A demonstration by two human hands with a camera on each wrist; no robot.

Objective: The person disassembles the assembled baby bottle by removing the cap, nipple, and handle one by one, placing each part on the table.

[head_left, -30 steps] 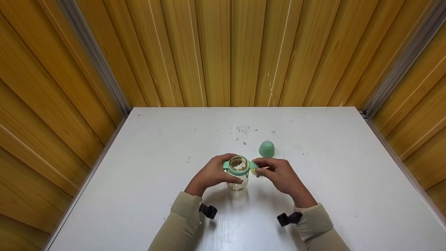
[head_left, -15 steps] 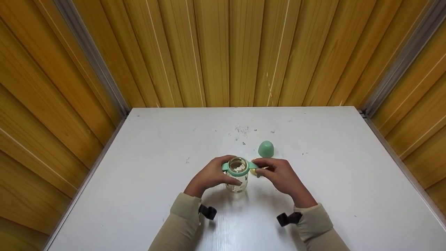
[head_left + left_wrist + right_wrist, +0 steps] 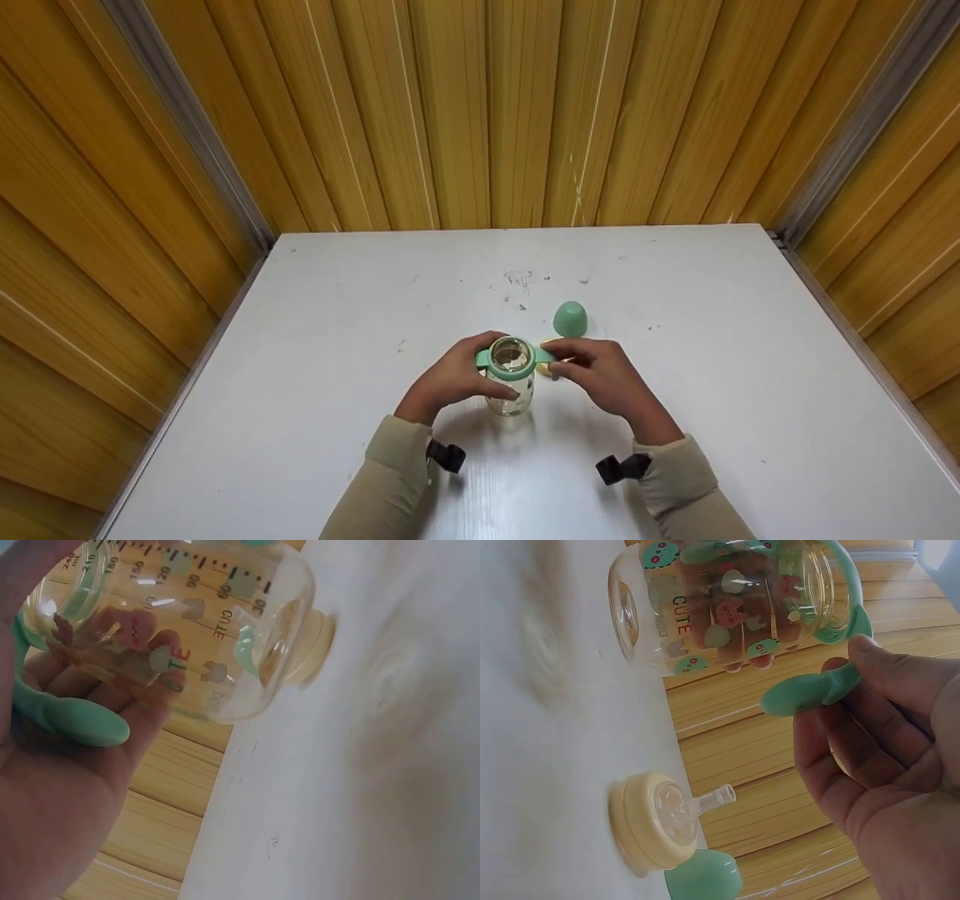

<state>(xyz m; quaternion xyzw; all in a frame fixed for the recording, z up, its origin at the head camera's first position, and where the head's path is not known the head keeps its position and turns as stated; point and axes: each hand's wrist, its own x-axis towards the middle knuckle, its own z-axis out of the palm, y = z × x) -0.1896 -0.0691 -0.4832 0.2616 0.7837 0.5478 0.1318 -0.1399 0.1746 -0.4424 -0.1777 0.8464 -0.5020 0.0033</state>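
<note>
A clear amber-tinted baby bottle (image 3: pixel 511 394) stands upright with its mouth uncovered. Measuring marks and cartoon prints show on its wall. Around its neck sits a mint-green ring with two handles (image 3: pixel 799 694). My left hand (image 3: pixel 457 375) wraps round the bottle from the left, thumb across its front and fingers behind. On the other side, my right hand (image 3: pixel 596 375) pinches the right handle between thumb and fingers. Whether the bottle's base touches the table cannot be told. A cream collar with a clear spout (image 3: pixel 656 821) stands on the table behind my right hand, partly hidden in the head view.
Behind the collar, a mint-green dome cap (image 3: pixel 570 319) stands on the white table (image 3: pixel 360 300). Wood-patterned panels (image 3: pixel 487 112) close off the back and both sides. A black wrist camera (image 3: pixel 448 456) hangs from the left sleeve, another (image 3: pixel 622 469) from the right.
Both hands keep their hold, and the bottle stays almost where it was. Its dark print shows more clearly on the right side of the wall now. The head view has shifted slightly.
</note>
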